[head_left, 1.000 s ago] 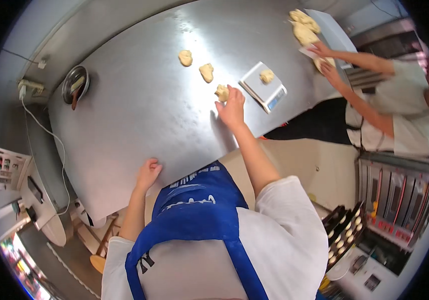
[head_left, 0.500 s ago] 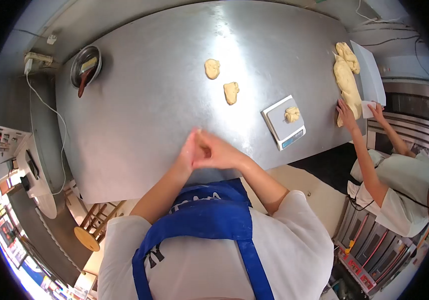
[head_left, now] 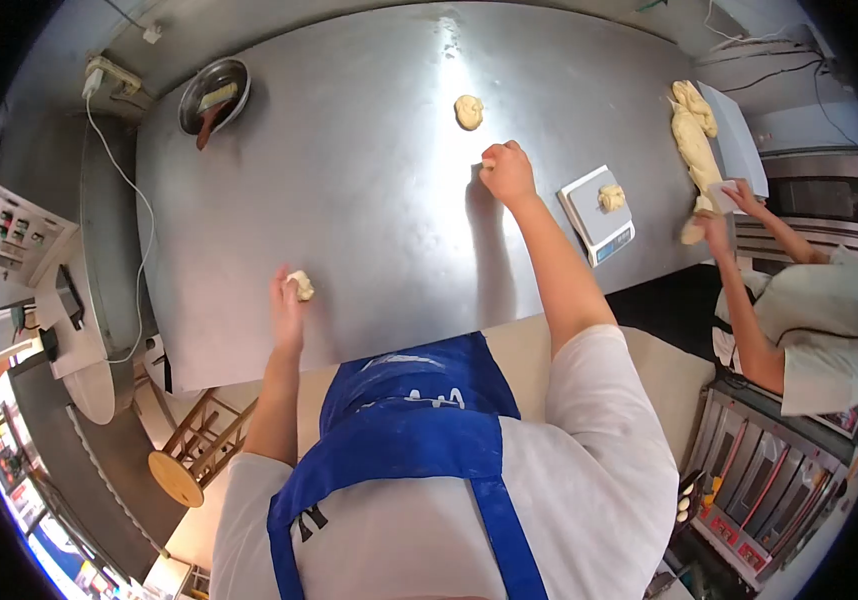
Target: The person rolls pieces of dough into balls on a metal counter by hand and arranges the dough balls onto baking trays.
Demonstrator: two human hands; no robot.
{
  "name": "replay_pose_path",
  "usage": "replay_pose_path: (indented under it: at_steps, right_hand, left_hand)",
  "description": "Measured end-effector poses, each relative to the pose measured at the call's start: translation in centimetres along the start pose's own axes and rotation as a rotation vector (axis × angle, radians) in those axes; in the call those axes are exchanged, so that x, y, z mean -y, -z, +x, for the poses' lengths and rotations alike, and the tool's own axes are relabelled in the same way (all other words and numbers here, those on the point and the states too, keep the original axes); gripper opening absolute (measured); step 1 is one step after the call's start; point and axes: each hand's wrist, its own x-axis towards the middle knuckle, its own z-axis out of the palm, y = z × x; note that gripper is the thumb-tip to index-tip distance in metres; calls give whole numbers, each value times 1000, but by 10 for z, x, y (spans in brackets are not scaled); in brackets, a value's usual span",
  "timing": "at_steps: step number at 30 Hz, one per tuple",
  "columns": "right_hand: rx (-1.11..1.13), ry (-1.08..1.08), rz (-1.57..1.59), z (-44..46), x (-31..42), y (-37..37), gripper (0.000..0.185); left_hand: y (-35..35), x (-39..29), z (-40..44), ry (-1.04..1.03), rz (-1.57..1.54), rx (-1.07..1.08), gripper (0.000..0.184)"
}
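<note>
In the head view my left hand (head_left: 287,312) is at the near left of the metal table, its fingers closed around a small pale dough piece (head_left: 301,286). My right hand (head_left: 509,177) reaches forward over the middle of the table. Its fingers are closed on another dough piece (head_left: 489,163), mostly hidden by the hand. Just beyond it lies a rounded dough piece (head_left: 468,112). To the right of my right forearm, a white digital scale (head_left: 579,205) carries a lump of dough (head_left: 611,198).
At the right end a co-worker's hands (head_left: 717,232) handle a cut dough portion (head_left: 695,222) and a white scraper (head_left: 721,196) beside a long dough roll (head_left: 691,145). A metal bowl (head_left: 241,72) with a brush (head_left: 211,112) stands far left. A wooden stool (head_left: 179,475) is below the table.
My hands, together before, have parted: the left moved left with dough, the right reached forward and grasped the nearer loose piece. The co-worker's left hand now holds a separate dough portion.
</note>
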Motion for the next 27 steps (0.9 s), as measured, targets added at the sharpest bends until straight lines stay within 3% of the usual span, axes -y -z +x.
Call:
replay_pose_path:
  at_steps: [1,3,4,6,7,9,11,13,15,16,18,20,21,22,23,27]
  right_hand:
    - [-83,70,81,-22,17,7,29]
    - [-255,258,218,-64,44,1,35]
    - [-316,298,289,-94,64,-1,38]
    - [-292,241,318,-154,78,-29,44]
    - [-220,230,315,-181,70,-59,39]
    - [-191,242,264,-218,64,-102,26]
    - [-288,204,170,-210,73,-131,10]
    - [-367,281,53,-165,95,-140,11]
    - [-465,459,-84,-112,110,-132,14]
    - [-457,566,-95,-92,106,-125,17]
    - [-361,608,18,-64,74,-112,22]
    - [-406,569,-22,-71,46,-98,26]
    - [-342,560,38,-85,38,-98,27]
    - [-273,553,105,-102,31,-103,29]
    - [-373,579,126,-118,27,-115,32]
    - [-164,453,-4,-105,95,-127,41]
  left_hand:
    - [13,0,1,8,-13,9,46]
    - [35,1,7,-391,358,10,44]
    - [42,7,6,-381,352,13,44]
    - [55,17,8,-444,891,111,40]
    - [56,18,6,-430,888,107,40]
    - [44,15,2,-678,1248,3,37]
    - [16,11,24,-675,1230,0,38]
    - [-8,1,47,-671,1220,4,39]
    - [-27,-26,74,-927,1136,-82,34]
    - [-25,-27,95,-931,1141,-71,34]
    - [-5,-18,127,-846,906,162,18]
    - [16,-12,123,-803,1010,152,17]
    - [33,23,127,-1032,1053,68,16]
    - [40,27,105,-982,1040,62,16]
    - [44,28,89,-924,1033,59,15]
    - [2,0,70,-820,1207,133,17]
